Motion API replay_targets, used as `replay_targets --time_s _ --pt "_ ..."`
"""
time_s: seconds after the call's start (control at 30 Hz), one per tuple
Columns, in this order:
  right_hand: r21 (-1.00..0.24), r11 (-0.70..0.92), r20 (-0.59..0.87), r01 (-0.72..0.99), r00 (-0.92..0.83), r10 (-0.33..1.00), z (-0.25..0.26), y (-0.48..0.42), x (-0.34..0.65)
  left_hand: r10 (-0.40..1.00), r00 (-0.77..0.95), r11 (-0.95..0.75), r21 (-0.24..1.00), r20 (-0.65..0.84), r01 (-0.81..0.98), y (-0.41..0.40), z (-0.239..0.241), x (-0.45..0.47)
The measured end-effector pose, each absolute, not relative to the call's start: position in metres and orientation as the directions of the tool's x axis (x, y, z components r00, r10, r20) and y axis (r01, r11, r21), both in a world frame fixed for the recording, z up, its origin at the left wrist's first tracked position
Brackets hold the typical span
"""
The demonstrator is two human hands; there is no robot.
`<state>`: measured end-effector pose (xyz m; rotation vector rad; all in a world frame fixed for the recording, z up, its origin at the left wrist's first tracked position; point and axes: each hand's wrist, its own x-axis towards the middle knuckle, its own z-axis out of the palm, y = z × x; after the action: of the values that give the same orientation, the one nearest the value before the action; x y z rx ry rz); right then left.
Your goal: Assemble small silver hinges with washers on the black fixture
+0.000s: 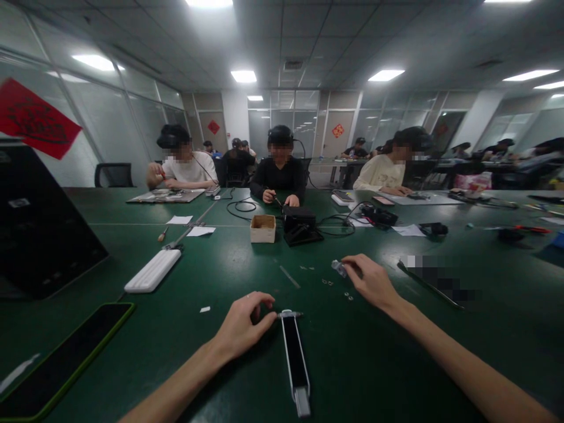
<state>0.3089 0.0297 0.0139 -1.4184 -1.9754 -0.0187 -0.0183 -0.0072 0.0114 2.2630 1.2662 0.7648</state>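
Observation:
On the green table in front of me lies a slim white-framed device with a long black face (295, 349). Its near end is a grey block, and a thin crossbar (291, 315) sits at its far end. My left hand (242, 326) rests just left of that crossbar, fingers curved and apart, the thumb tip at or very near the bar's left end. Farther off to the right, my right hand (370, 282) pinches a small grey-white part (338, 268) between thumb and fingertips. Several tiny ring-like pieces (348, 296) and a thin clear strip (289, 277) lie between the hands.
A cardboard box (263, 230) and a black stand (302, 226) are ahead. At left are a white power strip (153, 271), a green-edged dark mat (66, 364) and a black panel (39, 229). A dark flat device (434, 285) lies right. Co-workers sit opposite.

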Motion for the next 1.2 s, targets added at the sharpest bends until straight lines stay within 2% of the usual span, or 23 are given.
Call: replay_targets --time_s 0.07,0.13,0.3,0.4,0.57,0.7,0.83,1.2 --pt "-0.432 0.472 0.565 0.768 -0.176 0.806 0.021 0.016 0.281 0.875 0.388 -0.477 0.648 0.29 0.594 -0.009 0.015 -0.018" --pt "-0.463 0.573 0.568 0.676 -0.27 0.778 0.026 0.003 0.25 0.883 0.372 -0.456 0.713 0.287 0.532 -0.012 0.018 -0.016" --pt "-0.471 0.747 0.607 0.469 -0.442 0.66 0.027 -0.012 0.188 0.911 0.348 -0.336 0.889 0.222 0.311 -0.016 0.016 -0.009" --pt "-0.46 0.784 0.623 0.418 -0.477 0.62 0.024 -0.008 0.177 0.939 0.308 -0.242 0.933 0.155 0.267 -0.009 0.013 -0.012" --pt "-0.402 0.751 0.563 0.524 -0.505 0.654 0.013 0.0 0.203 0.952 0.303 -0.184 0.888 0.053 0.422 0.007 0.015 -0.029" --pt "-0.379 0.667 0.403 0.641 -0.535 0.743 0.007 -0.002 0.23 0.934 0.352 -0.175 0.789 -0.055 0.588 0.009 0.017 -0.037" --pt "-0.393 0.651 0.261 0.649 -0.601 0.756 0.006 -0.005 0.236 0.922 0.377 -0.186 0.76 -0.083 0.622 0.007 0.016 -0.035" --pt "-0.395 0.664 0.231 0.635 -0.631 0.74 0.0 -0.005 0.231 0.895 0.438 -0.243 0.729 -0.086 0.64 0.005 0.016 -0.032"
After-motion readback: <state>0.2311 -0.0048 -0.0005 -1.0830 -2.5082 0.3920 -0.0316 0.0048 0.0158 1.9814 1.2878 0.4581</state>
